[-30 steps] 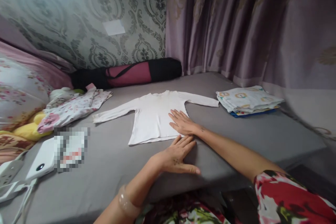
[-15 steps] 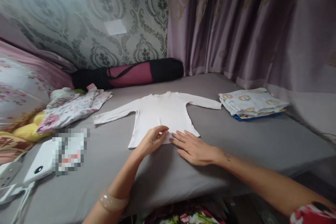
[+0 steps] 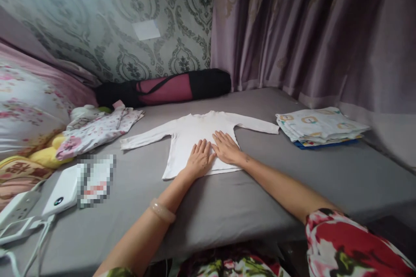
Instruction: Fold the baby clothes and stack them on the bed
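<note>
A small white long-sleeved shirt (image 3: pixel 186 138) lies spread out on the grey bed sheet (image 3: pixel 260 199), its sleeves stretched to both sides and its collar toward the wall. My left hand (image 3: pixel 200 159) rests flat on the lower middle of the shirt, fingers extended. Beside it, my right hand (image 3: pixel 227 149) is also flat on the fabric, a little farther up and to the right, with its fingers slightly spread. The two thumbs come close together. Neither hand grips the cloth.
Folded patterned cloths (image 3: pixel 320 125) are stacked at the right. On the left are a floral garment (image 3: pixel 100 132), a yellow plush toy (image 3: pixel 48 153), a white power bank (image 3: pixel 65 188) and a power strip (image 3: pixel 21 207) with cables. A black-and-maroon long bag (image 3: pixel 165 88) lies along the wall.
Both hands have moved from the shirt's bottom hem up onto its front. My left hand has gone from curled fingers at the hem to lying flat. The view has shifted slightly.
</note>
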Motion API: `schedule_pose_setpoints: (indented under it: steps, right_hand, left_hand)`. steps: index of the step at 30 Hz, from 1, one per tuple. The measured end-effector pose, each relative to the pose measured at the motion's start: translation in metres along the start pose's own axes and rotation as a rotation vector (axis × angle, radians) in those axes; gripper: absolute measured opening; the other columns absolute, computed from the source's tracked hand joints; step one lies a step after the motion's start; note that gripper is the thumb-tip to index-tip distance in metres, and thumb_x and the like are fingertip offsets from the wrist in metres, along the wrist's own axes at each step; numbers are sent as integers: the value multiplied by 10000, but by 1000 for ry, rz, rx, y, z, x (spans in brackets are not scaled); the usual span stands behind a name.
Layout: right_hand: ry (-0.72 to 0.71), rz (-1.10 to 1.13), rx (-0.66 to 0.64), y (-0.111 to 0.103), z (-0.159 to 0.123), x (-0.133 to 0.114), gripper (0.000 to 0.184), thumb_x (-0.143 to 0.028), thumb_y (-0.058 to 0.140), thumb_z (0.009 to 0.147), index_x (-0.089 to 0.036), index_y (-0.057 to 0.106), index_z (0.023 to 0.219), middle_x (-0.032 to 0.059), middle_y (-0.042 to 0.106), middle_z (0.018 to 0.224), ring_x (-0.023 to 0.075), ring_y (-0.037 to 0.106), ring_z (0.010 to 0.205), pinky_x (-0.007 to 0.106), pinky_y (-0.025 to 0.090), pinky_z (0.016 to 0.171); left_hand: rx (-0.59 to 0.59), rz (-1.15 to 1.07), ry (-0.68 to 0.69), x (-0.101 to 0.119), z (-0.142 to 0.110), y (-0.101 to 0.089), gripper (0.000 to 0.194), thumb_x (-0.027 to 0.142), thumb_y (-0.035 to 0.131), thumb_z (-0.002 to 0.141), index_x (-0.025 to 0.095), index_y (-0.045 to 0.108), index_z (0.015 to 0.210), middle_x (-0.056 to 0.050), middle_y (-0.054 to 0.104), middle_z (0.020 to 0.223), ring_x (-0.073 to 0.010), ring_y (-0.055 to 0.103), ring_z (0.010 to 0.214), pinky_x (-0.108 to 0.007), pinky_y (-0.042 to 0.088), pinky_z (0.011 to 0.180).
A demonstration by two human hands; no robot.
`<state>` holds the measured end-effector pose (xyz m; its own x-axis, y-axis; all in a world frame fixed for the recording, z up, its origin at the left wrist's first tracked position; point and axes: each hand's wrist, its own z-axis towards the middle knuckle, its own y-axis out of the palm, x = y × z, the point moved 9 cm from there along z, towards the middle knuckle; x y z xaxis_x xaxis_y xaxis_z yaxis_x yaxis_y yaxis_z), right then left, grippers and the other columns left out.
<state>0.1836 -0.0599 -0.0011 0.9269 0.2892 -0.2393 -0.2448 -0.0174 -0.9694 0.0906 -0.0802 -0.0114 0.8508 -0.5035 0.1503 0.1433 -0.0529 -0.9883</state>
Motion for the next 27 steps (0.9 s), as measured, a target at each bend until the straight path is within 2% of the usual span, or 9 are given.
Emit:
schedule_pose_setpoints:
  steps: [4,8,11,16,21,23,25,27]
  right_hand:
    - [-79,-10,-71,10,-18,-4,639,-471,226,993,-112,272,1519,138,160,1596,259,80,1477,466,29,1185]
    - [-153,44,-150,6,-40,-10,637,-505,253,989,-169,252,1530,131,126,1601,280,55,1476,529,19,1173]
    - [-200,94,-180,-1,-59,-18,579,-483,247,1003,-240,261,1527,104,113,1605,274,43,1476,543,16,1171]
    - [-300,144,-199,-9,-92,-36,504,-416,289,1011,-307,313,1503,61,182,1597,238,110,1473,502,71,1186]
    - [-329,206,-218,-17,-116,-45,528,-405,325,998,-261,324,1505,39,272,1573,206,171,1464,421,133,1197]
    - [-333,245,-220,-25,-121,-48,533,-400,349,989,-238,350,1497,48,328,1548,203,231,1447,398,170,1188]
    - [-333,277,-209,-36,-119,-53,485,-389,396,972,-238,478,1425,58,443,1484,208,369,1384,370,258,1146]
    - [-291,284,-209,-44,-107,-55,383,-385,410,965,-239,672,1203,65,641,1284,208,575,1180,331,391,1016]
  left_hand:
    - [-61,26,49,2,-19,0,654,522,254,979,130,279,1502,-161,212,1578,-296,147,1468,-500,182,1174]
    - [-111,34,108,3,-39,-2,644,520,168,993,152,268,1512,-141,181,1586,-286,120,1471,-517,172,1172]
    - [-107,46,171,9,-55,-7,639,525,166,993,165,277,1509,-127,210,1578,-269,160,1466,-510,193,1171]
    - [-63,43,264,15,-84,-11,666,537,221,984,135,249,1515,-131,241,1567,-247,216,1457,-457,233,1175]
    - [-25,22,300,17,-112,-11,692,539,296,970,144,202,1530,-113,244,1570,-254,246,1449,-439,255,1173]
    - [-13,-3,308,20,-118,-19,694,543,338,958,161,225,1526,-105,293,1555,-264,297,1429,-444,281,1163]
    - [-12,-55,295,21,-116,-33,625,528,356,959,194,339,1487,-92,407,1504,-263,394,1377,-439,340,1130]
    - [-41,-145,268,20,-105,-48,490,475,318,985,233,521,1359,-70,575,1365,-236,538,1245,-401,430,1052]
